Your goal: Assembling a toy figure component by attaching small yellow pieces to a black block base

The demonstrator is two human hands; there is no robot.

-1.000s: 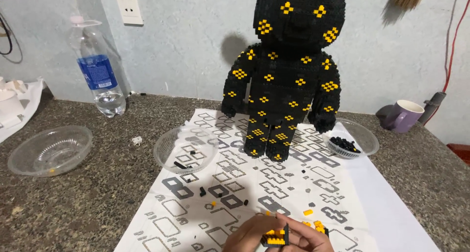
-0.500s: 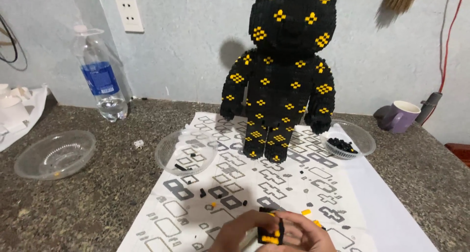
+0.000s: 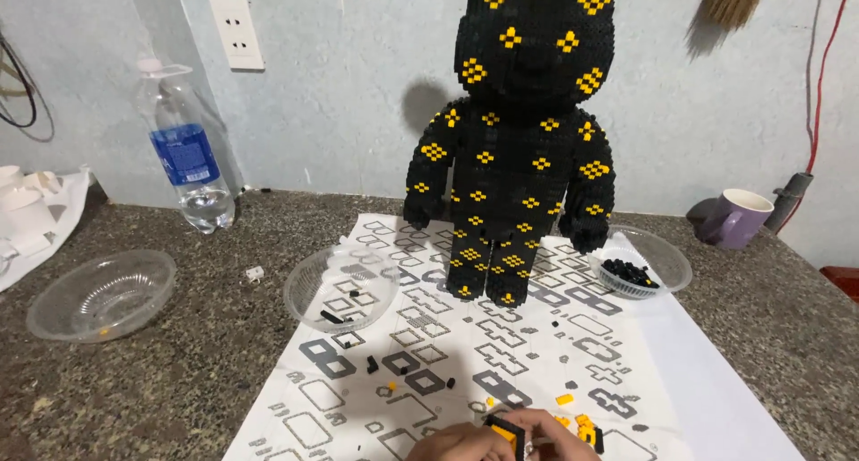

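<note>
A speckled grey stone counter (image 3: pixel 179 371) runs along a pale blue wall, with a white instruction sheet (image 3: pixel 501 354) printed with grey block outlines spread across it. At the very bottom edge, partly cut off, the left hand (image 3: pixel 456 443) and the right hand (image 3: pixel 559 439) meet, fingers pinched together around a small black and yellow brick piece (image 3: pixel 506 430) held between them, just above the sheet. Loose yellow bricks (image 3: pixel 573 416) lie just beside the right hand. Farther back on the sheet stands a tall black brick bear (image 3: pixel 519 148) dotted with yellow diamonds. A clear bowl (image 3: pixel 340 286) sits left of its feet, another clear bowl of black bricks (image 3: pixel 640 268) to the right. A water bottle (image 3: pixel 190 152), an empty clear bowl (image 3: pixel 100 293) and a purple mug (image 3: pixel 735 217) stand well apart.
</note>
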